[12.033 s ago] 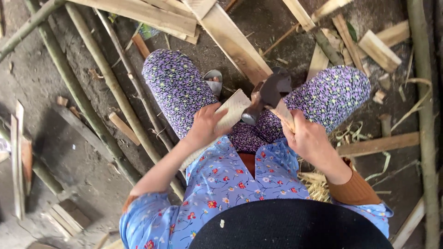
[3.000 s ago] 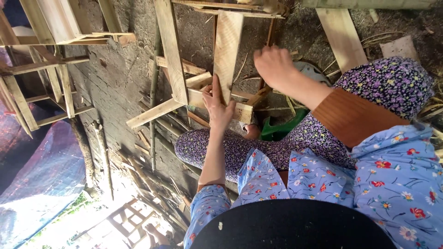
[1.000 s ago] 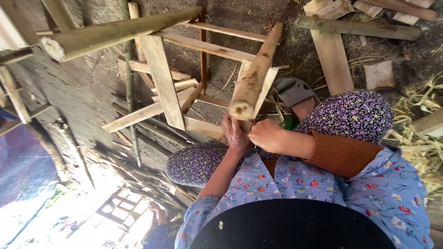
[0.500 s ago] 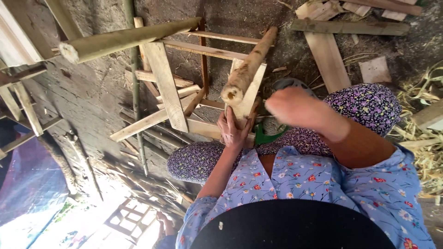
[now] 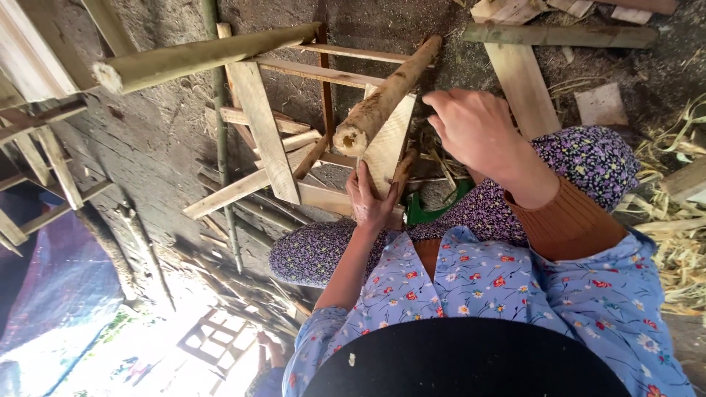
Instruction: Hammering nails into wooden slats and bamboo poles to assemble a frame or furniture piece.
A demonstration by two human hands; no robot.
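Slat [image 5: 388, 143], pale and flat, under left hand [image 5: 370, 202] pressed open; right hand [image 5: 476, 129] loosely curled, empty.

A round log [image 5: 386, 95] lies on the flat board [image 5: 388, 147], planks [image 5: 523, 77] to its right.

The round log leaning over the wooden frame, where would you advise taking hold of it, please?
Probably near its raised cut end, from the right: the round log slants up toward the person, the left hand is pressed on the slat beneath, the right hand hovers close.
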